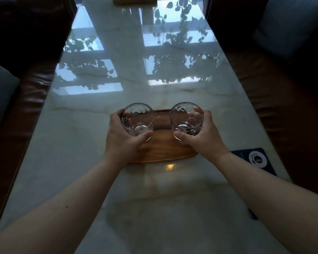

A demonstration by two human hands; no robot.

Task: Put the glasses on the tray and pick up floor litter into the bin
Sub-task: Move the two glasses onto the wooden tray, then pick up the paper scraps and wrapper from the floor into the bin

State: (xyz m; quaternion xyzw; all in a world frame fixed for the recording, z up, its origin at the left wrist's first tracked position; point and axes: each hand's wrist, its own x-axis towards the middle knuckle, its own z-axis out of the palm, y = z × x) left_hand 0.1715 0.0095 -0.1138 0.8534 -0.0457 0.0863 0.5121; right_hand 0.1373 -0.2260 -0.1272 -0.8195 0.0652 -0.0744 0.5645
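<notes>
Two clear drinking glasses stand upright over a brown wooden tray (162,149) in the middle of a glossy marble table (77,136). My left hand (121,138) is wrapped around the left glass (138,118). My right hand (200,132) grips the right glass (185,116), fingers showing through it. Both glass bases sit at the tray's surface; I cannot tell whether they touch it. No floor litter or bin is in sight.
A dark blue flat object with a white round mark (255,160) lies at the table's right edge. Brown leather sofas (29,92) flank the table, with grey cushions (0,90) on them. Another wooden item (134,0) sits at the table's far end.
</notes>
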